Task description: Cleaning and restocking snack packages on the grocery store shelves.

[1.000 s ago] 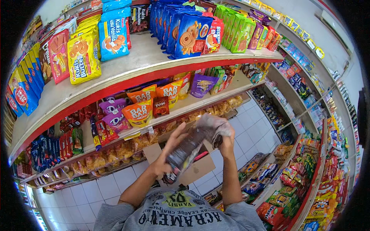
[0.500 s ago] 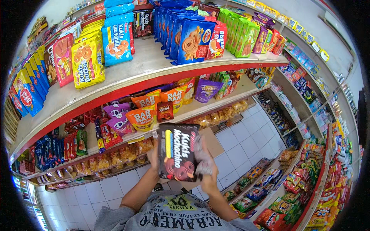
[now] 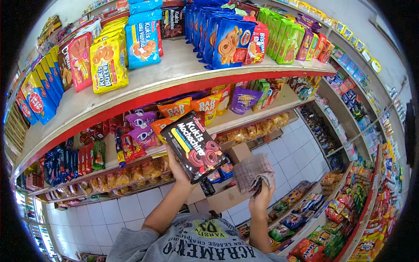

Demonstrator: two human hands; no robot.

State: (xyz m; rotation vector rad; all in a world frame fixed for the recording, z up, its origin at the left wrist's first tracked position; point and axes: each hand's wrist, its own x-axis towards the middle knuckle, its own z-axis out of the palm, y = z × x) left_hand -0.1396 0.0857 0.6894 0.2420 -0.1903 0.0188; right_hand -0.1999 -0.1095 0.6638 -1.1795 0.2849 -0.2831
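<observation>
A black cookie pack (image 3: 192, 146) with pictures of round dark biscuits is in my left hand (image 3: 179, 168). My fingers grip its left and lower edge, and it tilts in front of the lower snack shelf. My right hand (image 3: 262, 198) is closed on a crumpled grey checked cloth (image 3: 252, 172), held apart from the pack and to its right. On the top shelf (image 3: 170, 56) stands a similar black pack (image 3: 173, 22), set back between the light blue cookie packs (image 3: 144, 43) and a row of dark blue cookie packs (image 3: 229, 43).
An open cardboard box (image 3: 227, 200) with blue packs inside stands on the tiled floor below my hands. Yellow cookie packs (image 3: 109, 65) line the top shelf's left part. Orange snack bags (image 3: 174, 107) fill the shelf beneath. More stocked racks (image 3: 331, 214) rise on the right.
My right hand and the cloth have come off the pack and moved right. The pack has turned, tilting its top to the left. The view has shifted slightly.
</observation>
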